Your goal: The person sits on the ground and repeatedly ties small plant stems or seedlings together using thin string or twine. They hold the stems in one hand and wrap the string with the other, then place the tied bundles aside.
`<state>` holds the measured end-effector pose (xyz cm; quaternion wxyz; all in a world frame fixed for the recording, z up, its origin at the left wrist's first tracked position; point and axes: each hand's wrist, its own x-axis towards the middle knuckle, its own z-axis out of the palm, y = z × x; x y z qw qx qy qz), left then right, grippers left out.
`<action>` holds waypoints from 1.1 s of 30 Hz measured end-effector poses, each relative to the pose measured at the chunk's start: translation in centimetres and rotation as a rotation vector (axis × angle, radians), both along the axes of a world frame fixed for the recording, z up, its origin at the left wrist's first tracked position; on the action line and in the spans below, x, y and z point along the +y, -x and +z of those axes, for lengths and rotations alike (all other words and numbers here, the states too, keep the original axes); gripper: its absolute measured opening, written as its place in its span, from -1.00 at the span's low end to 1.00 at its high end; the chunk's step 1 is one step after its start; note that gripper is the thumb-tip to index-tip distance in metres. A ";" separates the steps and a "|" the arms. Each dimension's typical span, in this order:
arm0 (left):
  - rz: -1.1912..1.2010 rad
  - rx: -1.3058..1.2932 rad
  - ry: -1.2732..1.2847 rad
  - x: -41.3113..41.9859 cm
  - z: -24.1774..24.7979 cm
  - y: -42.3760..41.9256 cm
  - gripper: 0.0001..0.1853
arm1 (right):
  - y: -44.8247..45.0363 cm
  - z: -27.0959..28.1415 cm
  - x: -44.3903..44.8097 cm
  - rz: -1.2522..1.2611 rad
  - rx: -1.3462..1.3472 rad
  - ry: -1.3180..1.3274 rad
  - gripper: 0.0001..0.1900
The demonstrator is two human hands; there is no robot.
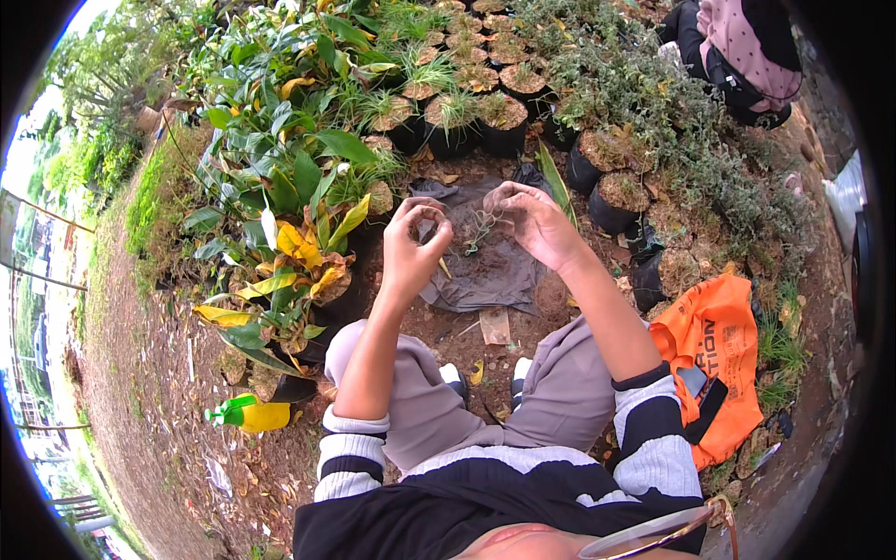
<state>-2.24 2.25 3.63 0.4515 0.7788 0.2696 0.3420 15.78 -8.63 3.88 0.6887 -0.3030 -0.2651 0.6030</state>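
Note:
My right hand [532,220] pinches a thin, pale green plant sprig [479,232] with stringy stems hanging down to the left. To its left my left hand [418,234] is raised, thumb and fingers curled into a ring. Whether something small sits between its fingertips is hidden. Soil darkens the fingers of both hands. Below them a dark plastic sheet [458,283] lies spread on the ground, with loose brown soil [493,260] on it. A clump of brown fibre [553,294] rests at the sheet's lower right edge.
Black grow bags [502,126] with small plants stand beyond the sheet. Leafy potted plants [301,182] crowd the left. A yellow spray bottle [264,416] with a green top lies at lower left. An orange bag [728,350] holds a phone at right. Another person [749,56] is at upper right.

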 end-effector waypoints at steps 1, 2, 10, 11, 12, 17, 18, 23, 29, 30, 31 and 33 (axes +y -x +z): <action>0.040 -0.017 0.054 0.5 -0.8 0.3 -0.86 | 0.0 0.0 0.1 0.009 0.022 -0.030 -0.90; 0.079 -0.035 0.108 1.1 -1.5 0.5 -0.85 | 0.1 0.2 0.1 -0.004 -0.006 -0.010 -0.90; -0.121 -0.130 0.113 -0.2 0.1 -0.2 -0.71 | 0.8 0.1 0.1 -0.151 -0.596 0.064 -0.90; -0.163 -0.112 0.090 -0.6 0.1 -0.6 -0.71 | 0.8 0.0 0.1 -0.147 -0.634 0.047 -0.91; -0.163 -0.092 0.087 -0.8 -0.1 -0.7 -0.72 | 0.9 0.1 0.3 -0.136 -0.671 0.025 -0.91; -0.216 -0.065 0.092 -0.7 -1.0 -0.6 -0.78 | 1.1 0.1 0.2 -0.083 -0.743 0.022 -0.91; -0.223 -0.056 0.096 -0.7 -0.9 -0.6 -0.79 | 0.9 0.1 0.1 -0.078 -0.758 0.009 -0.91; -0.248 -0.071 0.136 -0.8 -0.5 -0.4 -0.89 | 0.7 -0.1 0.0 -0.018 -0.597 0.034 -0.91; -0.193 -0.168 0.188 -0.8 -0.7 -0.4 -0.93 | 1.1 -0.1 0.0 0.095 -0.198 0.111 -0.87; -0.179 -0.186 0.213 -0.9 -0.5 -0.4 -0.94 | 1.3 0.0 0.0 0.094 -0.139 0.116 -0.86; -0.167 -0.184 0.240 -0.9 -0.6 -0.4 -0.94 | 1.3 0.0 0.0 0.094 -0.080 0.121 -0.85; -0.145 -0.180 0.295 -1.0 -0.6 -0.4 -0.94 | 1.3 -0.3 0.1 0.111 -0.022 0.117 -0.86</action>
